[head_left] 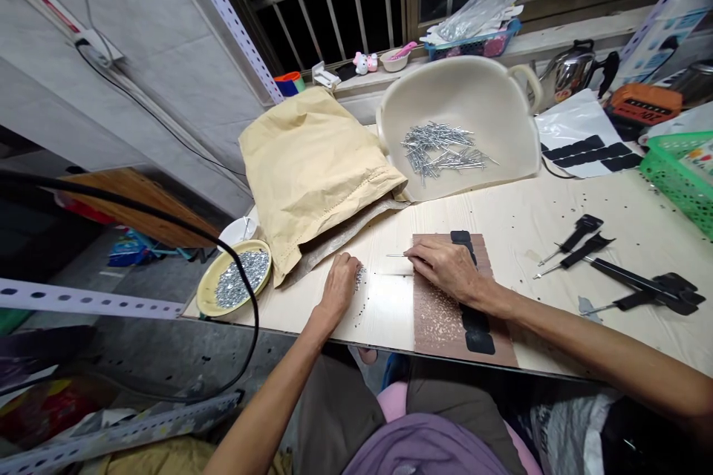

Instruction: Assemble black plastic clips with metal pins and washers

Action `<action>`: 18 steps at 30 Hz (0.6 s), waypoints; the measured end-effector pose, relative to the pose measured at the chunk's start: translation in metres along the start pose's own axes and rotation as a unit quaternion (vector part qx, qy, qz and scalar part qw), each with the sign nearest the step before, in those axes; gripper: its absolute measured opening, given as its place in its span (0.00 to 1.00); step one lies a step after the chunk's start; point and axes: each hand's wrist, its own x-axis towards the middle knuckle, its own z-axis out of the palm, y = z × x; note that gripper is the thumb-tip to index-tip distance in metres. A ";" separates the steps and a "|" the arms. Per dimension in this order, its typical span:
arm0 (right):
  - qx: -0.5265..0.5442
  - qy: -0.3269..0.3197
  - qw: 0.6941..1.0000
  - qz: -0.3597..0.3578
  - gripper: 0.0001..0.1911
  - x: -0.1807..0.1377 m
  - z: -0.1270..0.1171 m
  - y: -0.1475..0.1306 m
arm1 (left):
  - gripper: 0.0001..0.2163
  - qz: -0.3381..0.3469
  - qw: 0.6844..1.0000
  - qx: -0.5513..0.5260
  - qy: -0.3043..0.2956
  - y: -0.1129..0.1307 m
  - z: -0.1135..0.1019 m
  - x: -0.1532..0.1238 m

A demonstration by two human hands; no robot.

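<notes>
My right hand [448,267] is over the brown board [440,326], pinching a thin metal rod [396,255] that points left from the fingertips. Below that rod, another thin rod seems to lie on the pale tabletop. My left hand [339,286] rests on the table with its fingers bunched at a small scatter of tiny metal pieces [360,279]; what lies between those fingertips is hidden. A row of black rounded pads [479,342] runs along the board, partly under my right wrist and forearm. Pale crumbs are strewn across the board's lower half.
A white basin [462,104] of thin metal rods [440,147] stands behind, beside a tan paper sack [317,171]. At left is a yellow bowl [207,289] of small metal pieces. Black-handled tools [640,278] lie right, near a green basket [676,178]. A black cable [253,341] loops at left.
</notes>
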 end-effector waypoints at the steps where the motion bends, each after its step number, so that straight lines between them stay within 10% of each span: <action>1: 0.003 -0.001 1.000 0.002 0.11 -0.001 0.000 0.000 | 0.09 -0.003 1.000 -0.004 0.003 0.002 -0.002 0.000; 6: 0.021 0.007 1.000 0.013 0.11 -0.006 -0.001 -0.006 | 0.06 -0.051 0.988 -0.136 0.058 0.018 -0.011 0.000; 12: 0.001 0.004 1.000 -0.006 0.14 -0.004 -0.005 -0.020 | 0.12 -0.199 0.846 -0.487 0.086 0.063 -0.018 0.006; 18: -0.037 0.029 0.999 0.007 0.13 -0.008 -0.009 -0.019 | 0.13 -0.213 0.788 -0.570 0.094 0.088 -0.020 0.007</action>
